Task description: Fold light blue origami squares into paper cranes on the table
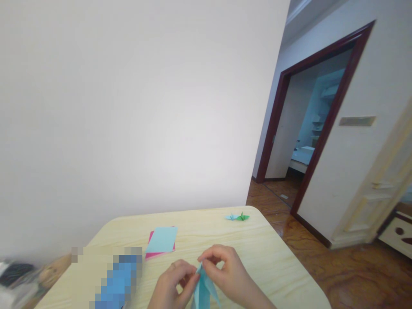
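Note:
Light blue folded paper [202, 289] is held up over the front of the table, its top point pinched between both hands. My left hand [175, 283] grips its left side near the top, thumb and fingers pressed together. From the right, my right hand [225, 270] pinches the very tip with thumb and forefinger. Folded flaps hang downward, and the lowest part runs out of the picture. Behind the left hand lies a small stack of paper sheets [162, 239], light blue on top with pink edges showing beneath.
Two small folded paper figures, one pale blue [231, 217] and one green [243, 217], stand at the far right of the wooden table [199, 219]. A blurred-out blue object [117, 281] is at the left. A white wall [144, 107] borders the table's back; a doorway opens right.

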Available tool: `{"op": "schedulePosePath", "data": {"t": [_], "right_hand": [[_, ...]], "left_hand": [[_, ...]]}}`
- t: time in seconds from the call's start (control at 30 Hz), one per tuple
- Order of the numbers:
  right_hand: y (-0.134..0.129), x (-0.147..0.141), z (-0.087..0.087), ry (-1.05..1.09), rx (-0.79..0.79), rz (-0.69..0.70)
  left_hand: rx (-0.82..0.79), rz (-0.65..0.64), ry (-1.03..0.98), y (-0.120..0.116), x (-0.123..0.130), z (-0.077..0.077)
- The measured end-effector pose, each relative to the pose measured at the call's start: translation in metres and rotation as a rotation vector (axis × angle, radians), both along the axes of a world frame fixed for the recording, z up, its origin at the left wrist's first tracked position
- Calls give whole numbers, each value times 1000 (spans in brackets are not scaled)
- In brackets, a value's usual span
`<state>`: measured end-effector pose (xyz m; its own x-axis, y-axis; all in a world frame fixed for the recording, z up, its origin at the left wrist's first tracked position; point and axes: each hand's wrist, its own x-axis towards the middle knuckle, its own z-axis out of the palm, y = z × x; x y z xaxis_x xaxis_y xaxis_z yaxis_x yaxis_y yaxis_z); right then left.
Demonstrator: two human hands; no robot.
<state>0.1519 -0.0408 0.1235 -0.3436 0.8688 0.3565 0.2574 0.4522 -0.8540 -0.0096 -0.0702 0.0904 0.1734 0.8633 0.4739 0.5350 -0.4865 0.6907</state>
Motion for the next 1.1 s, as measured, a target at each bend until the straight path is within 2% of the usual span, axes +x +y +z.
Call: {"op": "schedulePosePath", "data": {"t": [0.2,0.33,0.53,0.8,0.97,1.1], "right_hand": [[1,-1,-3,7,-7,9],[2,1,-1,21,-18,40],[2,4,0,37,7,62],[2,4,-2,44,-43,90],[-1,4,-3,51,-25,84],[0,1,-5,47,-2,22]], "left_hand": [[-3,25,62,-3,0,3],[-27,10,15,-4,-1,3],[49,49,50,-1,-1,-3],[97,96,155,-2,-2,0],[105,148,187,-3,-2,0],[120,143,209,-3,-2,-1]]}}
